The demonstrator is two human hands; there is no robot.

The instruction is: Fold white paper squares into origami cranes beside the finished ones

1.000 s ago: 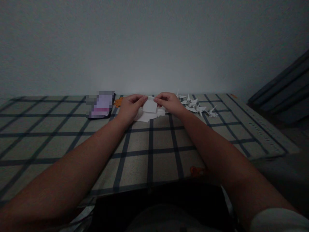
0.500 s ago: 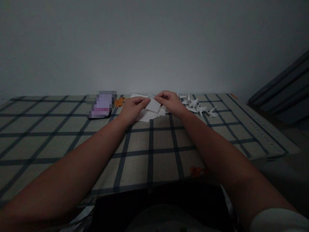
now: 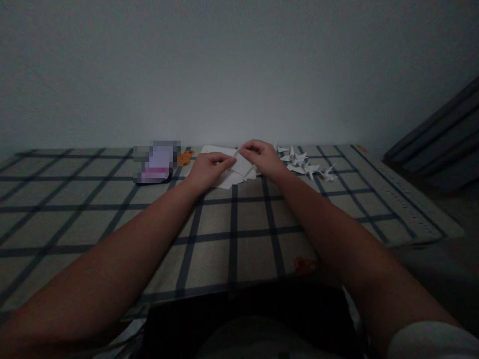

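Observation:
A small white piece of folded paper (image 3: 243, 165) is held between my two hands, above a spread of loose white paper sheets (image 3: 225, 180). My left hand (image 3: 212, 165) pinches its left side between thumb and fingers. From the right, my right hand (image 3: 260, 155) grips the upper corner, thumb against fingertips. The paper's exact folds are too small and dim to make out. Just right of my right hand, several white folded paper cranes (image 3: 298, 159) lie in a cluster.
A phone (image 3: 159, 162), its screen blurred, stands left of the sheets, beside an orange printed figure (image 3: 185, 158). The checked tablecloth (image 3: 209, 219) meets a plain wall (image 3: 239, 75) at the back. Dark pleated fabric (image 3: 441, 144) hangs at the right.
My left hand has shifted slightly right and down, its thumb now lower on the paper. The folded paper has turned a little between my fingers. My right hand stays nearly still.

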